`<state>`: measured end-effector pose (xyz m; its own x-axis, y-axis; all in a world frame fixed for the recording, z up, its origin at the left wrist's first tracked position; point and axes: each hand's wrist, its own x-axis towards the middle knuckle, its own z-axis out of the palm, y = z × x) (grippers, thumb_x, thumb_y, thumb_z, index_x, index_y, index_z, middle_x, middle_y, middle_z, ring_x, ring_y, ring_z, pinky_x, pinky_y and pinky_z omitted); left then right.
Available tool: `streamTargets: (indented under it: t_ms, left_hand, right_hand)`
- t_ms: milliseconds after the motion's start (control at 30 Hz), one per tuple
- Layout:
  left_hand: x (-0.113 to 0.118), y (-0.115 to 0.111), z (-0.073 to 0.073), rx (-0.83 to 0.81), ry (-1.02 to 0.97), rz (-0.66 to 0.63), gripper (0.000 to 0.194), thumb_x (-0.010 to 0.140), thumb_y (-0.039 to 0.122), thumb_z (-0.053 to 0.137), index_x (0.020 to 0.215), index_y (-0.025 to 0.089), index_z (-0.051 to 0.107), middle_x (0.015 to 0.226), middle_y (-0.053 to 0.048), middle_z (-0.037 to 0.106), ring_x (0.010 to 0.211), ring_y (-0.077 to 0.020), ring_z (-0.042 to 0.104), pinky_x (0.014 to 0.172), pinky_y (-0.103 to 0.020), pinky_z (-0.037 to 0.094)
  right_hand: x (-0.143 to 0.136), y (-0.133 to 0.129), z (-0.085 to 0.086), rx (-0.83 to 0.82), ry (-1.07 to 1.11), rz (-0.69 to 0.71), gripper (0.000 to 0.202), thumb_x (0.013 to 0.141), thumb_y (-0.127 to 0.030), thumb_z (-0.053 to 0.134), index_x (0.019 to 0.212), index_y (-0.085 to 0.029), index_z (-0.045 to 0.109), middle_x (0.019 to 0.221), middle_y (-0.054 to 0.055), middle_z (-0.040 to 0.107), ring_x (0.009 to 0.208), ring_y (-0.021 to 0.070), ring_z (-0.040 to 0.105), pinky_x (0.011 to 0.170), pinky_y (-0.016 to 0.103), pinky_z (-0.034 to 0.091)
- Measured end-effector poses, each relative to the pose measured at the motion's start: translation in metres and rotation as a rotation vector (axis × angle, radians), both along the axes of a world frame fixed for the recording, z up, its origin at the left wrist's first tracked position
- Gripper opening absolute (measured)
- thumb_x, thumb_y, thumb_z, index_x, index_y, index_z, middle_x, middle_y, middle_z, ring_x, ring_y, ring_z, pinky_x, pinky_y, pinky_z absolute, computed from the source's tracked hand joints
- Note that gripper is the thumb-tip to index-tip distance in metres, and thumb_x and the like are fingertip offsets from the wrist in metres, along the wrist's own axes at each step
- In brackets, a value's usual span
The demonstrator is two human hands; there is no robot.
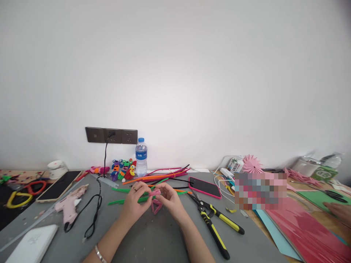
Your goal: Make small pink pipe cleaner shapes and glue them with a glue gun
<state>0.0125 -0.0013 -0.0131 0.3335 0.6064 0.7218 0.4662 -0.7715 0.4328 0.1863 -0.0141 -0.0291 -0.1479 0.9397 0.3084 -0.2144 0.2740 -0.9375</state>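
Between my two hands is a small pink pipe-cleaner piece, bent into loops, with its lower strands hanging toward the grey mat. My left hand pinches its upper left side, and a ring and a bracelet show on that hand and wrist. From the right, my right hand pinches the same piece, fingertips close to those of the left. Green pipe cleaners lie behind and beside my left hand. Further back is a bundle of orange, red and pink pipe cleaners.
Yellow-black pliers and a pink-edged phone lie to the right. A glue gun with its black cord lies left. Behind stand a water bottle and small colourful figures. Another person's hand is far right.
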Motion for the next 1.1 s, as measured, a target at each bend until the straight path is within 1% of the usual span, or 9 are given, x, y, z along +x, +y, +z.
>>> streamTargets:
  t_ms: [167,333,433,600,800,967,1100]
  left_hand:
    - [-0.0006,0.0004,0.0023,0.013,-0.005,-0.001,0.014,0.079,0.007,0.051,0.077,0.021,0.053,0.080,-0.002,0.054,0.082,-0.0188,0.056,0.074,-0.030,0.047]
    - [-0.0006,0.0005,0.0022,0.017,-0.009,-0.005,0.016,0.078,0.006,0.050,0.076,0.021,0.051,0.080,-0.002,0.053,0.083,-0.0192,0.054,0.075,-0.032,0.047]
    - [-0.0008,0.0000,0.0028,0.027,-0.012,-0.018,0.016,0.077,0.006,0.050,0.076,0.022,0.052,0.081,-0.002,0.052,0.083,-0.0195,0.054,0.075,-0.033,0.047]
    - [-0.0010,-0.0013,0.0049,0.030,-0.012,-0.018,0.015,0.077,0.007,0.051,0.078,0.022,0.053,0.086,-0.003,0.054,0.085,-0.0198,0.055,0.077,-0.033,0.047]
    - [-0.0021,-0.0006,0.0041,0.040,0.004,-0.034,0.014,0.078,0.008,0.051,0.078,0.022,0.054,0.091,-0.004,0.055,0.091,-0.0208,0.056,0.082,-0.035,0.047]
    - [-0.0023,-0.0018,0.0057,0.047,0.012,-0.043,0.013,0.079,0.010,0.051,0.080,0.022,0.055,0.092,-0.004,0.055,0.091,-0.0210,0.056,0.081,-0.036,0.048]
    - [-0.0020,-0.0027,0.0069,0.044,0.015,-0.038,0.013,0.080,0.010,0.052,0.079,0.022,0.056,0.093,-0.005,0.054,0.092,-0.0208,0.056,0.081,-0.035,0.048]
  right_hand:
    - [0.0020,-0.0014,0.0036,-0.012,-0.028,-0.016,0.022,0.077,-0.036,0.072,0.090,-0.020,0.065,0.083,0.001,0.060,0.072,0.0141,0.054,0.063,0.026,0.046]
    - [0.0034,0.0006,-0.0007,0.015,-0.035,-0.031,0.024,0.078,-0.037,0.071,0.094,-0.021,0.064,0.084,0.002,0.061,0.072,0.0148,0.055,0.063,0.026,0.045]
    - [0.0037,0.0019,-0.0031,0.036,-0.038,-0.037,0.022,0.078,-0.038,0.070,0.090,-0.021,0.063,0.084,0.002,0.060,0.072,0.0148,0.055,0.063,0.027,0.045]
    - [0.0033,0.0007,0.0006,0.049,-0.066,-0.030,0.022,0.079,-0.038,0.069,0.089,-0.020,0.063,0.081,0.001,0.059,0.068,0.0140,0.053,0.061,0.026,0.043]
    - [0.0042,-0.0009,0.0040,0.064,-0.076,-0.010,0.020,0.080,-0.038,0.068,0.086,-0.020,0.062,0.082,0.002,0.059,0.072,0.0154,0.053,0.064,0.027,0.044]
    - [0.0066,0.0001,0.0013,0.071,-0.103,-0.016,0.020,0.081,-0.038,0.068,0.086,-0.020,0.062,0.085,0.003,0.060,0.075,0.0161,0.054,0.067,0.028,0.044]
    - [0.0072,-0.0010,0.0041,0.076,-0.130,-0.022,0.022,0.081,-0.040,0.067,0.085,-0.019,0.062,0.084,0.003,0.060,0.075,0.0166,0.054,0.067,0.028,0.043]
